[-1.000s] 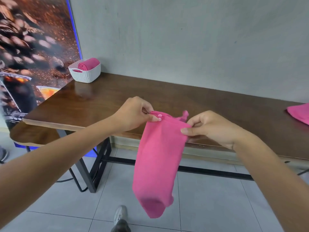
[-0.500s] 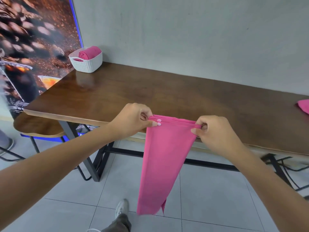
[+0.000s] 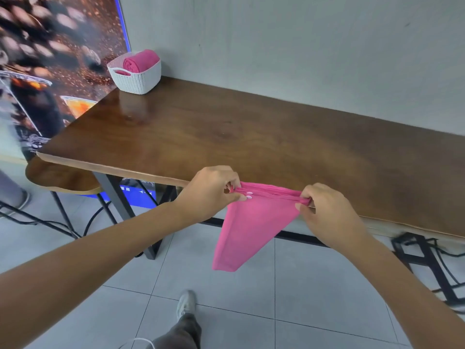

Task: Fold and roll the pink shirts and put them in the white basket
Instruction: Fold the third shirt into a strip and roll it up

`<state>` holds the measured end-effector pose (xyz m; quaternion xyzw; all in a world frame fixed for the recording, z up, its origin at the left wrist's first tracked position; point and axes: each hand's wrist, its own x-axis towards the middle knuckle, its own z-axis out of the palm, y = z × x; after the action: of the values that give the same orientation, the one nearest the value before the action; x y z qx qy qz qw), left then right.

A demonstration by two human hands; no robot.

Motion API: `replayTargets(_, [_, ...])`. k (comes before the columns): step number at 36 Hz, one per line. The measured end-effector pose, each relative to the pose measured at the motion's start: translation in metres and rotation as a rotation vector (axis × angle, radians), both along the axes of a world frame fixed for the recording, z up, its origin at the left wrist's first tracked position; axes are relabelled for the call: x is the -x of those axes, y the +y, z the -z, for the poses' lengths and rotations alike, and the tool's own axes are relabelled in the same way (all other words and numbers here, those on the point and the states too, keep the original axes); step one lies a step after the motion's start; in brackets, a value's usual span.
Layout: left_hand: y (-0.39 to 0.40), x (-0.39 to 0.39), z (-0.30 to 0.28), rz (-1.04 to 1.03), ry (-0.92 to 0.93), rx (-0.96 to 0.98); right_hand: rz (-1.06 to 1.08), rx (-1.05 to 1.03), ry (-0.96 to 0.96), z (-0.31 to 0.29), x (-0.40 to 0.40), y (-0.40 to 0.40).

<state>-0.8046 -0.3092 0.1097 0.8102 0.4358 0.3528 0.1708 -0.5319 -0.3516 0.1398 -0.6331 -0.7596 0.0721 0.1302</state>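
I hold the pink shirt [image 3: 254, 227] up in the air, just in front of the near edge of the brown table [image 3: 251, 137]. My left hand [image 3: 210, 191] pinches one top corner, by the little white buttons. My right hand [image 3: 324, 210] pinches the other top corner. Both hands are closed tight on the cloth.

A moment ago the shirt hung down long and narrow toward the floor. Now its top edge is pulled straight and tight between my hands, and the hanging part looks shorter and swings in toward me. I think that means it is lined up and ready to lay on the table for folding.

The white basket [image 3: 137, 76] sits at the far left corner of the table, well apart from my hands. One rolled shirt [image 3: 141, 61] is already inside it.
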Motion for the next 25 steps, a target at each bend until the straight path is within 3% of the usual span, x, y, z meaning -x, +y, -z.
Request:
replayTargets(13, [0.043, 0.006, 0.014, 0.024, 0.016, 0.022, 0.039, 0.024, 0.022, 0.011, 0.006, 0.039])
replayTargets(25, [0.089, 0.004, 0.04, -0.017, -0.087, 0.332, 0.111, 0.081, 0.127, 0.049, 0.016, 0.08])
